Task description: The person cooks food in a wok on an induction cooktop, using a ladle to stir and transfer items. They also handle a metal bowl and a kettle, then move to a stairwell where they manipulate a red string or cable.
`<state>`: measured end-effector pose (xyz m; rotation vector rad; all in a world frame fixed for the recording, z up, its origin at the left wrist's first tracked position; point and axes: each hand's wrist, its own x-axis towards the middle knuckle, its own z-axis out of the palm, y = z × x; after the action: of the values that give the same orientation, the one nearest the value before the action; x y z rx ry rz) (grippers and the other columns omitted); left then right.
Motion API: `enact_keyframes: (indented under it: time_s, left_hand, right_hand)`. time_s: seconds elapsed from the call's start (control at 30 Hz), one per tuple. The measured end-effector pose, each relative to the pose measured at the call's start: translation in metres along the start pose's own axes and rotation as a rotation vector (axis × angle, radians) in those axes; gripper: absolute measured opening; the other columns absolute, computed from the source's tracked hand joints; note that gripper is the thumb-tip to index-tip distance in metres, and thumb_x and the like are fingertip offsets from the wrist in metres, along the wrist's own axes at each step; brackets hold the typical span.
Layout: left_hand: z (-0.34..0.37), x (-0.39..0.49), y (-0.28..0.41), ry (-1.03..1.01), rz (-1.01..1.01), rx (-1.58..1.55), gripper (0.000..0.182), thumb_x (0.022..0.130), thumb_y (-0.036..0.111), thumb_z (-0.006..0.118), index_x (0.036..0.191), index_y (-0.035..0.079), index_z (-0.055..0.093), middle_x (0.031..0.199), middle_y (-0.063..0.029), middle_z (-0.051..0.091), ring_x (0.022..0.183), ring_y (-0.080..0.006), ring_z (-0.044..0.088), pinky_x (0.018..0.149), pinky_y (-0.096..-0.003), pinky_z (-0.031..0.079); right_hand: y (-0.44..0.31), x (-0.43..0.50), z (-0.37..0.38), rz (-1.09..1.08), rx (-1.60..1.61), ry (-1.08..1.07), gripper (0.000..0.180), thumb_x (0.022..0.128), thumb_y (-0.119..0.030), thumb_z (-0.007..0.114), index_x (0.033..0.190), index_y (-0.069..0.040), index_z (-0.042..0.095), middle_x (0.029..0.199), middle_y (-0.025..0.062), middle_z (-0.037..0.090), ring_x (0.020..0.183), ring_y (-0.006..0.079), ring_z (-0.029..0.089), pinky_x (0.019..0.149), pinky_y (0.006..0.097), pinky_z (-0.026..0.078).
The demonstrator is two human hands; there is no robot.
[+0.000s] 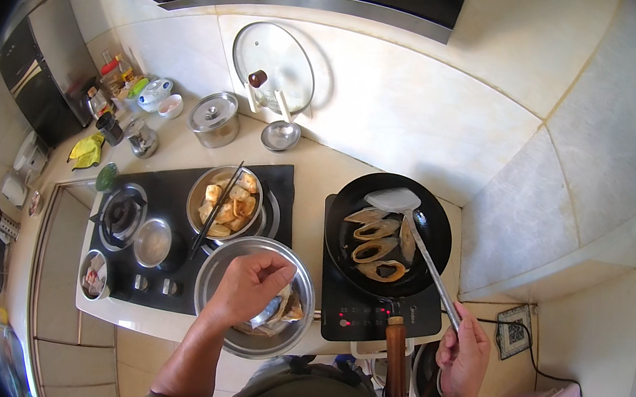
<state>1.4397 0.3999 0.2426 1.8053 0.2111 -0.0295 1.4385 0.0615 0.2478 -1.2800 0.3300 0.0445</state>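
Note:
My right hand (464, 350) grips the long handle of a metal wok turner (431, 260). The turner's broad blade lies in a black pan (339, 235), by the far wall of it. Several ring-shaped fish slices (375, 249) lie in the pan, apart from a narrow piece under the turner's handle. Over a wide stainless steel bowl (211, 256) hovers my left hand (253, 290), its fingers curled in and the thumb pressed against them. Nothing shows in that hand, though its palm side is hidden. Fish pieces (293, 309) lie in the bowl, partly covered by the hand.
The pan sits on an induction cooker (357, 331) with lit red indicators; its wooden handle (393, 349) points towards me. Chopsticks (211, 217) rest across a bowl of browned chunks (244, 205) on a gas hob (190, 174). A lidded steel pot (213, 123) and a ladle (281, 136) stand behind.

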Motion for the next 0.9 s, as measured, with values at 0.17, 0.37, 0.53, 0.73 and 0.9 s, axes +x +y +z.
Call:
enact_keyframes:
  time_s: [0.17, 0.37, 0.53, 0.73, 0.9]
  left_hand:
    - [-0.005, -0.004, 0.005, 0.022, 0.037, 0.026, 0.016, 0.095, 0.011, 0.064, 0.102, -0.002, 0.069, 0.085, 0.0004, 0.065, 0.074, -0.0049, 0.055, 0.067, -0.0211, 0.046]
    - [-0.029, -0.015, -0.007, 0.092, -0.037, -0.013, 0.015, 0.095, 0.011, 0.064, 0.100, -0.002, 0.069, 0.081, 0.0010, 0.064, 0.073, -0.0050, 0.053, 0.066, -0.0209, 0.044]
    - [-0.060, -0.030, -0.025, 0.267, -0.063, 0.131, 0.018, 0.095, 0.016, 0.062, 0.097, 0.000, 0.069, 0.076, 0.0014, 0.062, 0.069, -0.0041, 0.052, 0.061, -0.0201, 0.042]
    - [-0.095, -0.049, -0.045, 0.378, -0.087, 0.057, 0.019, 0.097, 0.019, 0.062, 0.099, 0.001, 0.069, 0.075, 0.0037, 0.061, 0.062, -0.0011, 0.047, 0.054, -0.0182, 0.036]
    - [-0.101, -0.063, -0.064, 0.394, -0.084, 0.009, 0.019, 0.097, 0.017, 0.062, 0.100, -0.001, 0.069, 0.076, 0.0040, 0.061, 0.064, -0.0010, 0.047, 0.055, -0.0180, 0.036]
  right_hand:
    - [-0.002, -0.008, -0.007, -0.023, -0.019, 0.089, 0.035, 0.102, -0.024, 0.051, 0.128, -0.002, 0.059, 0.065, -0.0023, 0.048, 0.046, 0.0044, 0.040, 0.039, 0.0182, 0.028]
    - [-0.003, -0.011, -0.022, -0.086, -0.029, 0.048, 0.036, 0.102, -0.024, 0.051, 0.128, -0.001, 0.059, 0.063, -0.0020, 0.048, 0.044, 0.0055, 0.040, 0.038, 0.0196, 0.030]
    - [-0.005, -0.013, -0.025, -0.101, -0.175, 0.107, 0.036, 0.102, -0.025, 0.051, 0.127, -0.001, 0.060, 0.062, -0.0029, 0.046, 0.043, 0.0040, 0.038, 0.037, 0.0184, 0.028]
    - [0.001, -0.015, -0.019, -0.120, -0.148, -0.017, 0.039, 0.102, -0.026, 0.050, 0.129, 0.001, 0.057, 0.062, -0.0029, 0.046, 0.043, 0.0031, 0.038, 0.037, 0.0172, 0.027]
    - [0.019, -0.005, -0.004, -0.079, -0.087, -0.036, 0.038, 0.104, -0.024, 0.047, 0.131, 0.001, 0.055, 0.067, -0.0016, 0.049, 0.046, 0.0030, 0.039, 0.039, 0.0170, 0.028]
